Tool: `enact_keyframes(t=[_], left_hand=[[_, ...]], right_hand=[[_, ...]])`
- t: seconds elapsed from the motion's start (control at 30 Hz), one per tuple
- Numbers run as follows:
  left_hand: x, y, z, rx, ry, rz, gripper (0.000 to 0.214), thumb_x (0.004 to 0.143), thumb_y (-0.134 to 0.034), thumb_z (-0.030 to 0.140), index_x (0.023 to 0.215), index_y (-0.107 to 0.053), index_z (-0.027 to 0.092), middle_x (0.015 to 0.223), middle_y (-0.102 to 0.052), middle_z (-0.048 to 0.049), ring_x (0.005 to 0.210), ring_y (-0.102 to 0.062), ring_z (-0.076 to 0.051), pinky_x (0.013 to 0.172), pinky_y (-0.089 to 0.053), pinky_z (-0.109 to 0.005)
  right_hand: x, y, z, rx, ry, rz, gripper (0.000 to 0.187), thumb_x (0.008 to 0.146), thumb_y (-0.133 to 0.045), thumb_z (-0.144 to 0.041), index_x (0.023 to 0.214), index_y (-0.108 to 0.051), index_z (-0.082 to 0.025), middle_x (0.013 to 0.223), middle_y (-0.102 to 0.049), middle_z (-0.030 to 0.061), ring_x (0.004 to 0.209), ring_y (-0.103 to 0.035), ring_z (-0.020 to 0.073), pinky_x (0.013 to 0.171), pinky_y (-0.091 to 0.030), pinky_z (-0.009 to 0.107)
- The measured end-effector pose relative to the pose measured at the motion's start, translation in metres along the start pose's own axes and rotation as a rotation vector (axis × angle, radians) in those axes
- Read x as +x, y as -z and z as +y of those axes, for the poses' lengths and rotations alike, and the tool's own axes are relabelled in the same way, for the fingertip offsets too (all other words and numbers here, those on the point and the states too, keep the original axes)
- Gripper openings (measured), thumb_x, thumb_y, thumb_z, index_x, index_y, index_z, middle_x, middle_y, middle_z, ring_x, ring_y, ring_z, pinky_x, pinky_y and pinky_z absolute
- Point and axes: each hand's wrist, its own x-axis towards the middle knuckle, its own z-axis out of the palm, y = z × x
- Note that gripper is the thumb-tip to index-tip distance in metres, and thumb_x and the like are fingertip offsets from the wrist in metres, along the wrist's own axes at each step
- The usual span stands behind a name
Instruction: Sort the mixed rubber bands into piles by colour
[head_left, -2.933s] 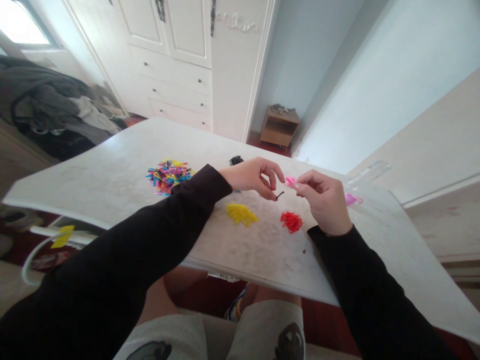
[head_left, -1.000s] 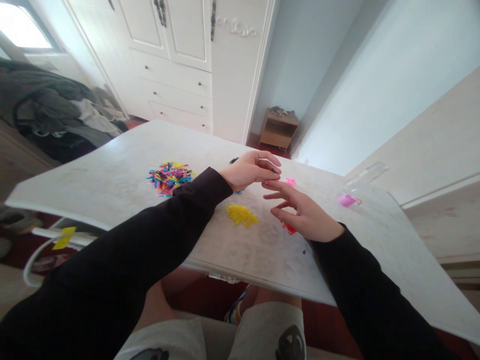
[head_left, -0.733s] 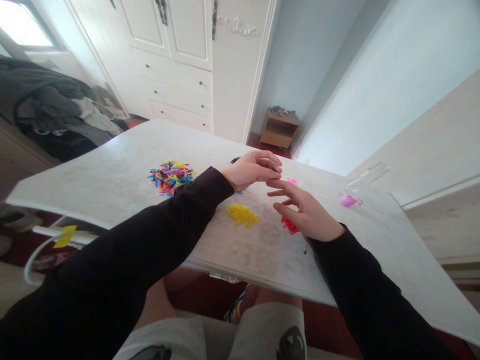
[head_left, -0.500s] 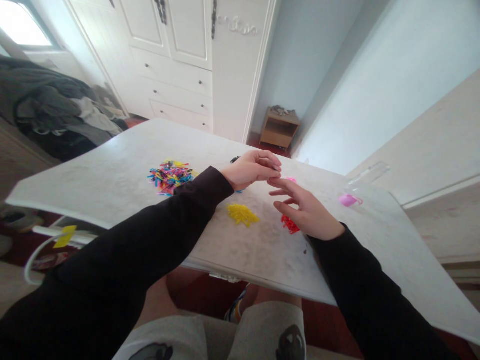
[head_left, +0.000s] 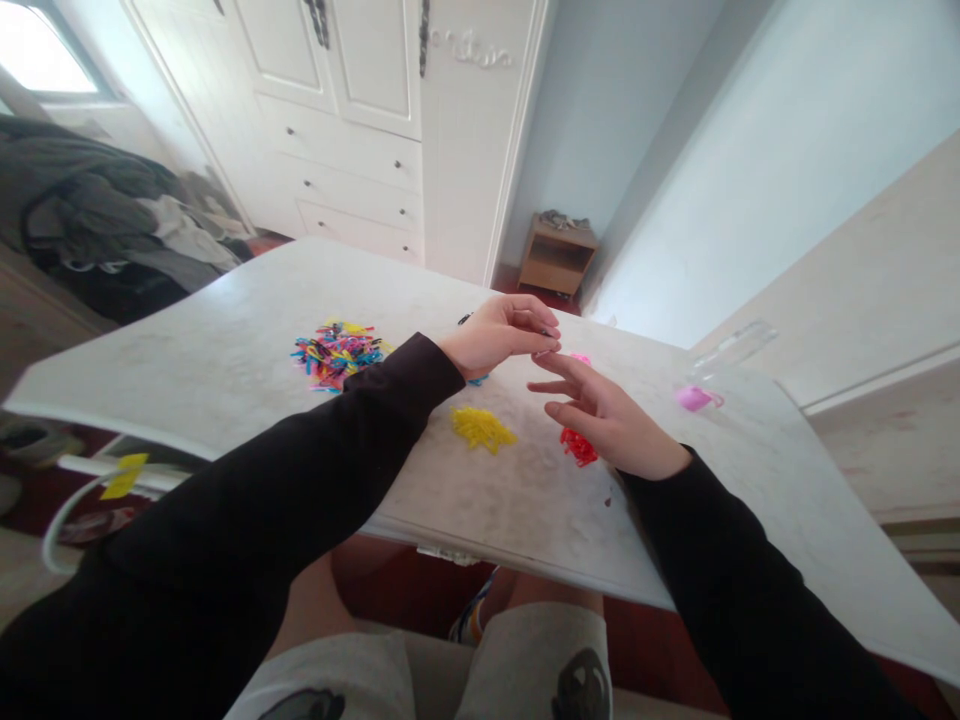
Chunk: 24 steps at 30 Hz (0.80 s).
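Note:
My left hand (head_left: 501,327) is closed in a pinch above the table, with something small and dark at its fingertips that I cannot make out. My right hand (head_left: 604,408) has its fingers apart, the index fingertip at or very near the left fingertips. Below the hands lie sorted heaps of small strips that look like elastic bands: a yellow heap (head_left: 482,428), a red heap (head_left: 578,447) partly under my right hand, and a pink heap (head_left: 580,358). Blue pieces (head_left: 478,380) and black pieces (head_left: 466,319) show beside my left hand, mostly hidden by it.
A larger mixed-colour pile (head_left: 337,355) lies on the white table (head_left: 225,350) left of my arm. At the right are a clear plastic container (head_left: 731,350) and a pink item (head_left: 696,398) with a loop. A white wardrobe (head_left: 352,160) stands beyond the table.
Both hands stay almost in place, with the fingertips still together. The right fingers have shifted slightly left, and the whole view has moved a little.

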Motion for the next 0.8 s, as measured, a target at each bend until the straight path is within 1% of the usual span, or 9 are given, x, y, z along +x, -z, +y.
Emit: enact_keyframes(t=[0.13, 0.2, 0.23, 0.3, 0.37, 0.47, 0.53, 0.6, 0.8], left_hand=[[0.0, -0.001, 0.002, 0.047, -0.021, 0.022, 0.019, 0.068, -0.076, 0.003, 0.08, -0.066, 0.014, 0.076, -0.071, -0.001, 0.076, -0.069, -0.012, 0.074, -0.051, -0.027], [0.002, 0.001, 0.004, 0.108, -0.043, 0.059, 0.018, 0.069, -0.076, 0.005, 0.08, -0.065, 0.014, 0.078, -0.07, -0.0007, 0.078, -0.069, -0.013, 0.077, -0.053, -0.03], [0.003, 0.004, 0.006, 0.159, -0.066, 0.088, 0.017, 0.07, -0.076, 0.006, 0.08, -0.065, 0.014, 0.079, -0.07, -0.0009, 0.079, -0.069, -0.014, 0.079, -0.053, -0.031], [0.007, 0.015, 0.009, 0.306, -0.134, 0.17, 0.016, 0.07, -0.077, 0.007, 0.079, -0.064, 0.014, 0.081, -0.071, -0.0021, 0.08, -0.069, -0.014, 0.081, -0.054, -0.032], [0.01, 0.029, 0.011, 0.493, -0.204, 0.266, 0.014, 0.07, -0.076, 0.007, 0.077, -0.066, 0.013, 0.08, -0.072, -0.0033, 0.077, -0.068, -0.014, 0.079, -0.054, -0.032], [0.015, 0.052, 0.01, 0.737, -0.23, 0.345, 0.007, 0.073, -0.072, 0.009, 0.078, -0.07, 0.013, 0.077, -0.072, -0.0049, 0.073, -0.066, -0.014, 0.075, -0.054, -0.031], [0.017, 0.063, 0.007, 0.842, -0.21, 0.351, 0.006, 0.076, -0.071, 0.011, 0.081, -0.073, 0.014, 0.077, -0.073, -0.0059, 0.072, -0.067, -0.015, 0.074, -0.055, -0.03], [0.018, 0.07, 0.004, 0.931, -0.181, 0.342, 0.009, 0.078, -0.07, 0.013, 0.085, -0.075, 0.014, 0.078, -0.075, -0.0066, 0.073, -0.067, -0.016, 0.074, -0.055, -0.031], [0.017, 0.077, 0.003, 1.193, -0.115, 0.335, 0.015, 0.083, -0.066, 0.016, 0.089, -0.08, 0.015, 0.089, -0.077, -0.0092, 0.081, -0.068, -0.019, 0.084, -0.054, -0.034]], right_hand=[[0.0, 0.0, 0.0, -0.032, 0.006, 0.015, 0.058, 0.091, -0.062, -0.031, 0.147, -0.049, -0.026, 0.158, -0.046, 0.0127, 0.131, -0.061, 0.0305, 0.102, -0.057, 0.051], [0.001, 0.002, 0.001, -0.053, 0.015, 0.065, 0.054, 0.09, -0.062, -0.029, 0.143, -0.053, -0.026, 0.154, -0.052, 0.0111, 0.127, -0.064, 0.0296, 0.1, -0.059, 0.049], [0.001, 0.003, 0.001, -0.063, 0.022, 0.11, 0.051, 0.089, -0.063, -0.029, 0.14, -0.057, -0.026, 0.151, -0.056, 0.0106, 0.124, -0.066, 0.0291, 0.099, -0.059, 0.048], [0.002, 0.008, 0.002, -0.092, 0.035, 0.232, 0.043, 0.088, -0.064, -0.027, 0.131, -0.064, -0.024, 0.14, -0.065, 0.0101, 0.117, -0.07, 0.0282, 0.099, -0.059, 0.048], [0.002, 0.013, 0.003, -0.145, 0.051, 0.354, 0.036, 0.087, -0.066, -0.027, 0.122, -0.069, -0.021, 0.13, -0.071, 0.0098, 0.11, -0.073, 0.0274, 0.099, -0.058, 0.048], [0.002, 0.019, 0.003, -0.214, 0.075, 0.459, 0.029, 0.086, -0.068, -0.026, 0.114, -0.072, -0.02, 0.12, -0.076, 0.0091, 0.104, -0.075, 0.0264, 0.098, -0.059, 0.047], [0.001, 0.021, 0.002, -0.236, 0.084, 0.478, 0.026, 0.086, -0.068, -0.026, 0.111, -0.073, -0.02, 0.117, -0.077, 0.0089, 0.101, -0.075, 0.0256, 0.096, -0.059, 0.046], [0.001, 0.021, 0.002, -0.259, 0.081, 0.48, 0.026, 0.086, -0.067, -0.026, 0.11, -0.073, -0.019, 0.115, -0.077, 0.009, 0.1, -0.076, 0.0252, 0.095, -0.059, 0.046], [0.001, 0.024, 0.004, -0.3, 0.052, 0.494, 0.026, 0.084, -0.067, -0.026, 0.108, -0.074, -0.017, 0.112, -0.078, 0.0099, 0.096, -0.076, 0.0253, 0.095, -0.059, 0.046]])
